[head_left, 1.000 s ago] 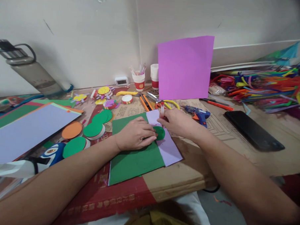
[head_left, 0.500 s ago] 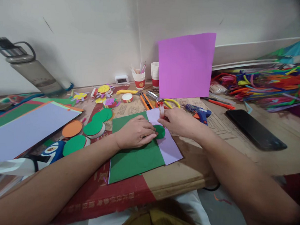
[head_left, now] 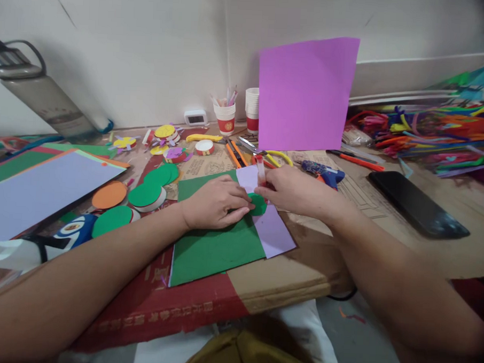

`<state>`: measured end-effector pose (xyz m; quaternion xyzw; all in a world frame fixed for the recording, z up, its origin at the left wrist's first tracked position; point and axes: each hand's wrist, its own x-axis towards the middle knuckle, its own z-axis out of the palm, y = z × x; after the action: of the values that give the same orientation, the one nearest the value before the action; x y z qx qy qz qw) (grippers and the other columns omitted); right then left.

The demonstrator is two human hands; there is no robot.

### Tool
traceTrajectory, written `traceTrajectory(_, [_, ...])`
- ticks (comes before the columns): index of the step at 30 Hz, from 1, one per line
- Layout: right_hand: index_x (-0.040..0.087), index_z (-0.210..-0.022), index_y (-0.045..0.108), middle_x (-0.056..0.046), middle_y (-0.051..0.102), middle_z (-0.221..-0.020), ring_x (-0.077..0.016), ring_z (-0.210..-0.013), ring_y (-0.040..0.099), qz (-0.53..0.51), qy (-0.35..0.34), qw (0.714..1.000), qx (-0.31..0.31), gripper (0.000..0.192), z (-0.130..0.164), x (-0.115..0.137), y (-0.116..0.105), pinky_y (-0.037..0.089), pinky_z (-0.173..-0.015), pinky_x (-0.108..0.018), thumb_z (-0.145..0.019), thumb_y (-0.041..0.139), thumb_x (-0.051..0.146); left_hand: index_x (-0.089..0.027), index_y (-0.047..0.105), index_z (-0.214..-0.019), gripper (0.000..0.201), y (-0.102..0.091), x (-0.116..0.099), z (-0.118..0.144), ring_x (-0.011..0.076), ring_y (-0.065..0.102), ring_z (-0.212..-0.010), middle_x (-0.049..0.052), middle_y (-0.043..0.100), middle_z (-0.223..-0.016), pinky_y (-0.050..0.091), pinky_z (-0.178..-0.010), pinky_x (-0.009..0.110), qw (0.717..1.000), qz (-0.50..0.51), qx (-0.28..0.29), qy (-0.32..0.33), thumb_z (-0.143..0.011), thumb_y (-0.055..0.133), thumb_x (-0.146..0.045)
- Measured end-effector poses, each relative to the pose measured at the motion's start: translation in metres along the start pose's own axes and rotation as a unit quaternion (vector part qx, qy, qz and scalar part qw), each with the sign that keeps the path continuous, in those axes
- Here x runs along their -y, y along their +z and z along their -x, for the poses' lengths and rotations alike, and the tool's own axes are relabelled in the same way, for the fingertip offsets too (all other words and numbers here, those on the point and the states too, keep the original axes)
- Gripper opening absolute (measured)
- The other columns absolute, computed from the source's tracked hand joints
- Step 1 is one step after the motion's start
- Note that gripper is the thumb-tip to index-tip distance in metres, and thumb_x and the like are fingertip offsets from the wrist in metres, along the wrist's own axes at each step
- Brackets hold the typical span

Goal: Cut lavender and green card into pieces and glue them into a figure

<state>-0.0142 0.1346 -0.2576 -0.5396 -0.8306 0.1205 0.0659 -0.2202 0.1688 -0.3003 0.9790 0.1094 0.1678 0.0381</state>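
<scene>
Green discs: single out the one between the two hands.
The green disc touching the left hand, over the lilac sheet; the other green discs lie left of the green sheet.

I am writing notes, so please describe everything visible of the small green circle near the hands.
The small green circle is a thin disc that looks like paper or foam. It appears flat, mostly over the lilac sheet, at the edge of the green sheet. The left hand's grip touches its left edge, covering part of it. The right hand's grip, holding a clear tube with a red end, is at its upper right; whether it touches is unclear.
</scene>
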Motion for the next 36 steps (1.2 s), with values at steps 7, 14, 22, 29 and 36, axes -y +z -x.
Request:
traceTrajectory(7, [0.017, -0.071, 0.065, -0.002, 0.064, -0.066, -0.0113, -0.059, 0.050, -0.040, -0.022, 0.998, 0.031, 0.025, 0.003, 0.004, -0.003, 0.031, -0.057, -0.025, -0.089, 0.050, 0.027, -0.022, 0.074, -0.099, 0.025, 0.002, 0.004, 0.002, 0.0174, 0.067, -0.093, 0.004, 0.075, -0.102, 0.043, -0.084, 0.033, 1.000, 0.004, -0.004, 0.007, -0.090, 0.050, -0.022])
traceTrajectory(14, [0.017, -0.073, 0.063, 0.001, 0.062, -0.064, -0.0099, -0.058, 0.050, -0.095, -0.014, 0.995, 0.015, 0.026, 0.004, -0.002, -0.010, 0.030, -0.057, -0.024, -0.091, 0.049, 0.030, -0.021, 0.074, -0.099, 0.027, 0.001, 0.003, 0.001, 0.0171, 0.068, -0.092, 0.005, 0.075, -0.101, 0.043, -0.081, 0.032, 1.000, 0.013, -0.005, 0.007, -0.092, 0.048, -0.023])
traceTrajectory(22, [0.018, -0.064, 0.058, -0.002, 0.060, -0.065, -0.0119, -0.060, 0.048, -0.021, 0.001, 0.999, -0.037, 0.029, 0.000, -0.007, -0.006, 0.031, -0.060, -0.027, -0.089, 0.051, 0.029, -0.021, 0.074, -0.099, 0.028, 0.000, 0.001, 0.000, 0.0172, 0.068, -0.091, 0.005, 0.076, -0.100, 0.044, -0.082, 0.033, 1.000, 0.004, 0.000, 0.002, -0.093, 0.047, -0.024])
traceTrajectory(29, [0.018, -0.073, 0.066, -0.003, 0.062, -0.067, -0.0133, -0.061, 0.049, 0.000, 0.010, 1.000, -0.015, 0.026, -0.001, -0.008, -0.004, 0.031, -0.059, -0.027, -0.090, 0.052, 0.033, -0.021, 0.074, -0.097, 0.027, 0.001, 0.002, -0.001, 0.0173, 0.068, -0.092, 0.005, 0.076, -0.100, 0.044, -0.081, 0.033, 1.000, 0.011, -0.001, 0.001, -0.092, 0.048, -0.024])
traceTrajectory(36, [0.018, -0.070, 0.064, -0.003, 0.063, -0.066, -0.0124, -0.058, 0.048, 0.003, -0.003, 1.000, 0.004, 0.025, -0.001, -0.007, -0.003, 0.029, -0.057, -0.027, -0.088, 0.053, 0.030, -0.021, 0.073, -0.098, 0.026, 0.002, 0.002, 0.000, 0.0171, 0.068, -0.093, 0.005, 0.075, -0.101, 0.044, -0.082, 0.033, 1.000, 0.006, -0.003, 0.004, -0.092, 0.048, -0.023])
